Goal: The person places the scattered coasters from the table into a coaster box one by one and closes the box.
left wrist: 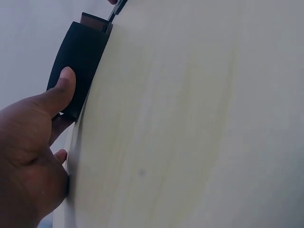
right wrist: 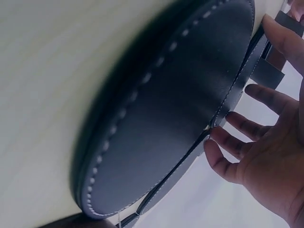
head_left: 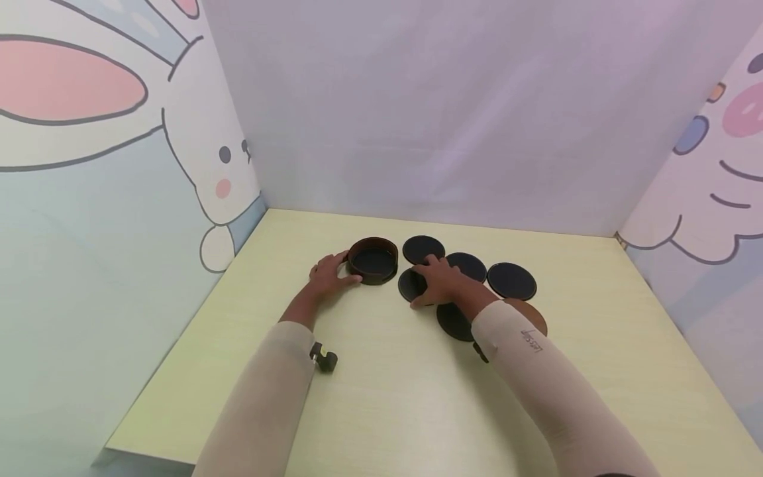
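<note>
A round black coaster holder [head_left: 372, 276] with a brown inner wall stands toward the back of the table. My left hand [head_left: 328, 275] grips its left side, the thumb pressed on the outer wall [left wrist: 80, 61] in the left wrist view. Just right of the holder lies a black round coaster [head_left: 410, 285]. My right hand [head_left: 440, 281] reaches over it with spread fingers, thumb at the near edge and fingertips at the far edge. The right wrist view has the fingers lightly bent, with a white-stitched black coaster [right wrist: 175, 104] large in front.
More black coasters lie flat around the right hand: one at the back [head_left: 423, 248], one to the right [head_left: 511, 281] and one nearer [head_left: 456, 322]. A brown disc [head_left: 529, 315] is partly hidden by the right forearm. Cartoon-printed walls [head_left: 89, 265] enclose the pale table [head_left: 381, 411].
</note>
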